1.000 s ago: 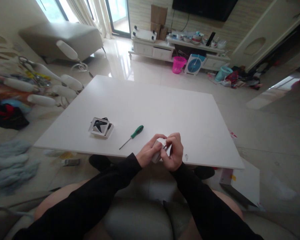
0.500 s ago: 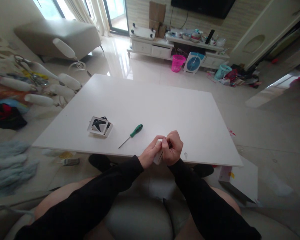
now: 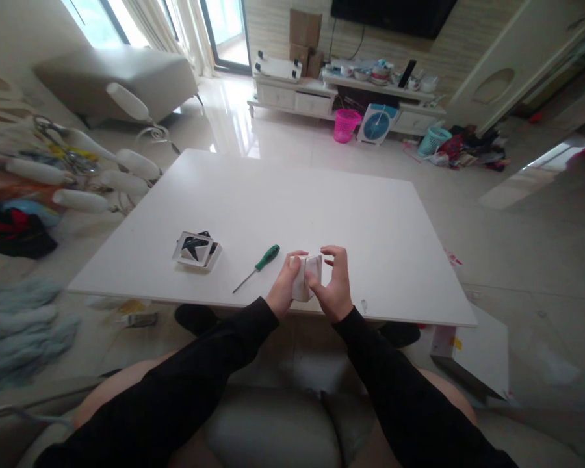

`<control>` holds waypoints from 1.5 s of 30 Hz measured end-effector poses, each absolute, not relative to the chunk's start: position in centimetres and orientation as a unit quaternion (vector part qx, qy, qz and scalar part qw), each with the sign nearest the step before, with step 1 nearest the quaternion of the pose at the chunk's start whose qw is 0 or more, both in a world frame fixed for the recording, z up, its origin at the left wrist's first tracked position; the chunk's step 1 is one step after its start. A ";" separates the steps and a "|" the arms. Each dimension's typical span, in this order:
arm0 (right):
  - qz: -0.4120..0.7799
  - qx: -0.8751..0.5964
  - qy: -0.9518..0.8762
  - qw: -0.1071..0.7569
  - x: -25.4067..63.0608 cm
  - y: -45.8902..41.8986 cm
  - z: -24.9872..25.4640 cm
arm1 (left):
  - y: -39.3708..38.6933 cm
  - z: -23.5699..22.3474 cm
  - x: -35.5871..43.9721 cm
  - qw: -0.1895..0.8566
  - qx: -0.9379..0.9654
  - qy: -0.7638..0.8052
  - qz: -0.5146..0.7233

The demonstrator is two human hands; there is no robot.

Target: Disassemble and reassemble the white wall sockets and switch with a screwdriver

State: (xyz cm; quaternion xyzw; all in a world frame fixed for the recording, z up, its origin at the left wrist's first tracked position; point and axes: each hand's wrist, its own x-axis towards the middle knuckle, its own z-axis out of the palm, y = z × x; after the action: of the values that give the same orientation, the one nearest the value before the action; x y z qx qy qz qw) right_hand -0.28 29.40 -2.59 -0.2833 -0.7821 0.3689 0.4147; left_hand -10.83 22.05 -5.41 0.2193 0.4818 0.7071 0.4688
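While a small white box (image 3: 300,286) is in hand, work looks part-done — what remains cannot be told.
Left hand (image 3: 281,290): closed on box; right hand (image 3: 338,292): thumb against it, fingers spread; box between, above table (image 3: 292,201) edge. Leftward, unheld — screwdriver (image 3: 267,258), open case (image 3: 216,260).

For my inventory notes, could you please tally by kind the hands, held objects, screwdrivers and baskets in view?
Hands: 2 (left hand, right hand)
Held objects: 1 (white boxy object, counted as one)
Screwdrivers: 1 (green-handled screwdriver)
Baskets: 2 (pink basket, light-blue basket)
Total: 6
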 end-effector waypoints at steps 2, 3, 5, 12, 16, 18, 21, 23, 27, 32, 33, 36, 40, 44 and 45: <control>0.447 -0.300 -0.762 0.361 -0.2 29.5 -2.9 | 22.2 -5.0 -11.9 0.440 0.242 0.504 0.703; 0.487 -0.297 -0.748 0.339 -0.2 29.5 -3.1 | 22.2 -4.7 -12.4 0.426 0.262 0.517 0.695; 0.553 -0.272 -0.721 0.316 -0.2 29.7 -3.2 | 22.0 -3.9 -13.1 0.403 0.311 0.537 0.673; 0.520 -0.174 -0.751 0.368 0.4 30.6 -2.4 | 20.5 -2.0 -13.9 0.359 0.425 0.516 0.651; 0.469 -0.132 -0.777 0.399 0.9 30.6 -2.2 | 19.9 -1.8 -14.0 0.336 0.474 0.510 0.634; 0.436 -0.128 -0.794 0.403 1.1 30.5 -2.1 | 19.8 -1.8 -14.1 0.323 0.490 0.512 0.628; 0.392 -0.124 -0.813 0.411 1.3 30.3 -1.8 | 19.7 -1.8 -14.1 0.310 0.503 0.516 0.620; 0.373 -0.115 -0.820 0.419 1.3 30.2 -1.5 | 19.6 -1.9 -14.1 0.296 0.517 0.518 0.614; 0.316 -0.103 -0.834 0.439 1.4 30.2 -1.0 | 19.5 -2.3 -14.0 0.272 0.546 0.501 0.613; 0.266 -0.116 -0.851 0.438 1.6 30.2 -0.9 | 19.4 -2.0 -13.6 0.293 0.531 0.498 0.620; 0.266 -0.118 -0.852 0.435 1.7 30.2 -0.9 | 19.4 -1.9 -13.5 0.300 0.521 0.504 0.620; 0.272 -0.120 -0.852 0.431 1.6 30.3 -0.9 | 19.4 -1.6 -13.1 0.318 0.484 0.511 0.635; 0.248 -0.138 -0.852 0.440 1.2 30.4 -0.8 | 19.8 -2.6 -12.0 0.368 0.411 0.495 0.672; 0.228 -0.187 -0.838 0.458 0.6 30.3 -0.7 | 20.3 -4.2 -10.1 0.466 0.294 0.452 0.702; 0.231 -0.200 -0.831 0.465 0.4 30.3 -0.7 | 20.4 -4.4 -9.6 0.488 0.267 0.436 0.708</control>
State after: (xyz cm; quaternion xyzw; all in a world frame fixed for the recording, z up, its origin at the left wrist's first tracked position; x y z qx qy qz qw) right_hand 0.42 30.28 -0.70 -0.1999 -0.8308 0.2309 0.4653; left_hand -9.59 20.40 -4.37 0.2666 0.4355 0.7077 0.4882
